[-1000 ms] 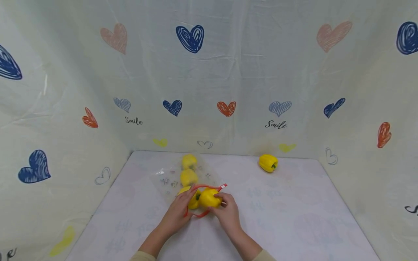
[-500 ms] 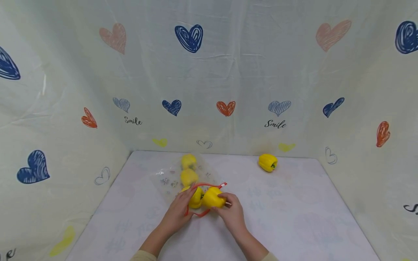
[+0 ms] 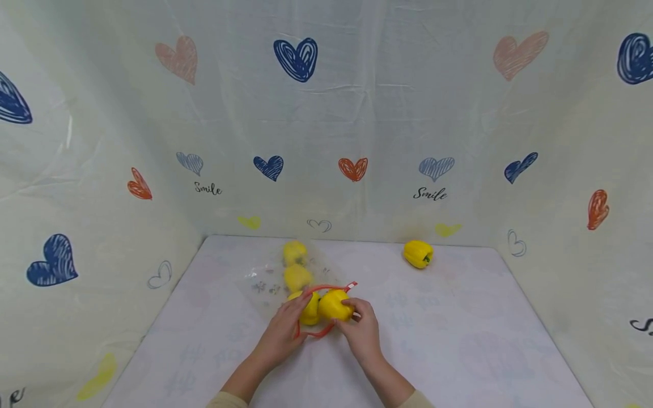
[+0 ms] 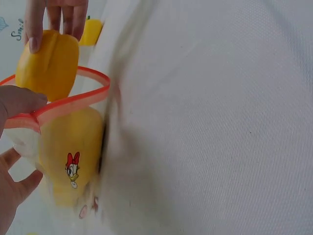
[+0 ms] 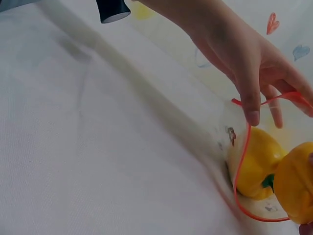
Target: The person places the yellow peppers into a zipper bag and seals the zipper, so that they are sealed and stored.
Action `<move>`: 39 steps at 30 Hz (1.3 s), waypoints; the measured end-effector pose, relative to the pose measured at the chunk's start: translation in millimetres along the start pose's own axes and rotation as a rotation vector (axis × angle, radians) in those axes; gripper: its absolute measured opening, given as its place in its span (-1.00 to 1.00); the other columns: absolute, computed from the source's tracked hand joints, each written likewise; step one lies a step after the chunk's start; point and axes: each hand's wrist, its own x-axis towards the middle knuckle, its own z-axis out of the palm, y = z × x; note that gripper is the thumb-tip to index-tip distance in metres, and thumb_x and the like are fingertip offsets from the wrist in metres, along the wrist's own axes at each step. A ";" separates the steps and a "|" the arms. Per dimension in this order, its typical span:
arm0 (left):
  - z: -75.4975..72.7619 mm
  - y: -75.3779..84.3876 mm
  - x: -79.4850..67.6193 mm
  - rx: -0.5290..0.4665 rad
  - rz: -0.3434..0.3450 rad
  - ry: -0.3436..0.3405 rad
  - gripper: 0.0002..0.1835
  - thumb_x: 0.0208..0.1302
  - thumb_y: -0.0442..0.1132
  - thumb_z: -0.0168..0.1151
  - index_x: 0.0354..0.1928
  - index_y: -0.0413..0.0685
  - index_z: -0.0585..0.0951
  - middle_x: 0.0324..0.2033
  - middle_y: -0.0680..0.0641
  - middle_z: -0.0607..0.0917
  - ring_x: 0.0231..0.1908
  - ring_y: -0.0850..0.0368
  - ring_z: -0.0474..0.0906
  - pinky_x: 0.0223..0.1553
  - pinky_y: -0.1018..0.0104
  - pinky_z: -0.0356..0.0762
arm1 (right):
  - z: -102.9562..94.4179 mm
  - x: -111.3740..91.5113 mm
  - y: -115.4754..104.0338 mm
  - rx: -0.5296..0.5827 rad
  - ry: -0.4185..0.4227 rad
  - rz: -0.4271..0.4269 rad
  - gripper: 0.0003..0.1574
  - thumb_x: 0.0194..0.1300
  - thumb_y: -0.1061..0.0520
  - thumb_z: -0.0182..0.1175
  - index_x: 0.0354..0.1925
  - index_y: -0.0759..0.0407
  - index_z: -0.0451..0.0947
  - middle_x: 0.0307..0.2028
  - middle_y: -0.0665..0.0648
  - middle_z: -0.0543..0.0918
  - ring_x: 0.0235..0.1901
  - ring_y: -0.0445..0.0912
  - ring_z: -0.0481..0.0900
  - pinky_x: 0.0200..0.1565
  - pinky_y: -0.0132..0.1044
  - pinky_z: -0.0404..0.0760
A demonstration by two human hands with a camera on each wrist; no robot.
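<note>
Held pepper: a yellow bell pepper [image 3: 334, 306] sits at the mouth of the clear bag [image 3: 263, 292], its lower part within the loop of the red rim [image 4: 73, 103].
Right hand [image 3: 361, 331]: thumb and fingers pinch the held pepper.
Left hand [image 3: 280, 331]: at the bag mouth, touching the red rim; fingers spread apart, thumb clear of them.
Pepper inside the mouth: one yellow pepper [image 3: 312, 313] lies just beside the held one, green stem visible in the right wrist view.
Deeper in bag: two yellow rounded items [image 3: 297, 277], seen dimly through the film, in line toward the back.
Bag print: a cartoon duck with a red bow [image 4: 72, 170].
Loose pepper [image 3: 418, 254]: on its side at the table's back edge, right of the bag and well apart.
Table [image 3: 459, 340]: white covering.
Backdrop [image 3: 388, 113]: pale sheet, hearts and "Smile" lettering.
</note>
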 end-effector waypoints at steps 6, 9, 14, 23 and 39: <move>0.2 3.2 0.1 -0.009 0.012 -0.006 -0.09 0.02 -0.34 0.51 0.44 0.01 0.29 0.41 -0.01 0.31 0.31 -0.04 0.27 0.30 -0.03 0.27 | 4.4 2.2 1.6 -0.001 0.004 -0.005 -0.56 0.03 0.29 0.47 -0.08 0.14 0.62 -0.01 0.11 0.50 0.03 0.03 0.47 0.10 -0.04 0.56; -0.4 4.4 0.0 -0.009 0.022 -0.006 -0.09 0.02 -0.35 0.51 0.44 0.01 0.29 0.42 0.00 0.29 0.31 -0.04 0.27 0.30 -0.03 0.28 | 6.6 2.9 2.3 -0.013 -0.004 -0.004 -0.56 0.03 0.28 0.48 -0.07 0.14 0.61 -0.01 0.11 0.51 0.03 0.04 0.48 0.10 -0.04 0.56; -0.6 5.2 -0.4 -0.020 0.024 -0.008 -0.08 0.01 -0.36 0.51 0.44 0.02 0.29 0.46 0.05 0.21 0.31 -0.02 0.27 0.30 -0.01 0.29 | 10.3 2.0 0.9 -0.018 -0.017 0.004 -0.55 0.05 0.28 0.47 -0.06 0.11 0.61 0.01 0.09 0.51 0.03 0.03 0.49 0.09 -0.06 0.57; 3.3 1.8 0.6 0.017 0.057 0.031 -0.12 -0.02 -0.40 0.49 0.41 -0.07 0.33 0.41 -0.05 0.32 0.28 -0.09 0.30 0.25 -0.13 0.32 | 16.3 0.0 0.7 -0.010 -0.038 -0.029 -0.56 0.05 0.28 0.46 -0.07 0.10 0.61 0.04 0.09 0.51 0.07 0.05 0.49 0.10 -0.05 0.56; 4.8 -0.5 -1.0 0.041 0.058 0.058 -0.11 -0.04 -0.41 0.50 0.40 -0.07 0.34 0.40 -0.04 0.34 0.26 -0.10 0.30 0.22 -0.17 0.33 | 24.5 -0.9 -1.0 0.010 -0.092 -0.052 -0.58 0.07 0.29 0.45 -0.06 0.14 0.60 0.06 0.14 0.54 0.03 0.08 0.52 0.05 -0.10 0.60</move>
